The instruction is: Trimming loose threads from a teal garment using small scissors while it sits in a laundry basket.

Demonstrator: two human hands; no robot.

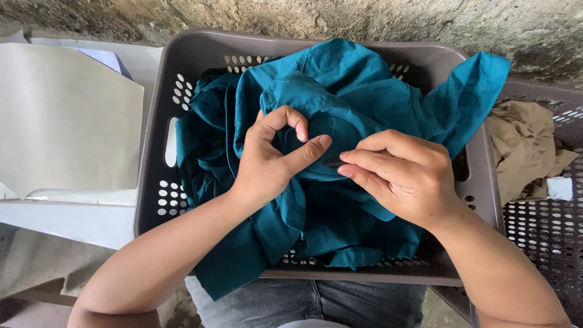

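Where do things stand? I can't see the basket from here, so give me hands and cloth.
Left hand gripping teal garment. Right hand pinching a fold of it. Garment heaped in grey basket, spilling over the rim. Nothing blocking the hands.

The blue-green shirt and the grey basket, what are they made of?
The shirt looks like soft woven cloth, maybe cotton: matte, creased and folding under the hands. The basket looks like hard moulded plastic: smooth, slightly shiny walls with punched holes.

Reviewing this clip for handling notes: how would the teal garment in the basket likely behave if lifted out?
The teal garment would probably be floppy: it lies crumpled, drapes over the grey basket rim, and bunches where the left hand and right hand pinch it. Likely light for its bulk, as thin cloth. It may snag or trail rather than slip.
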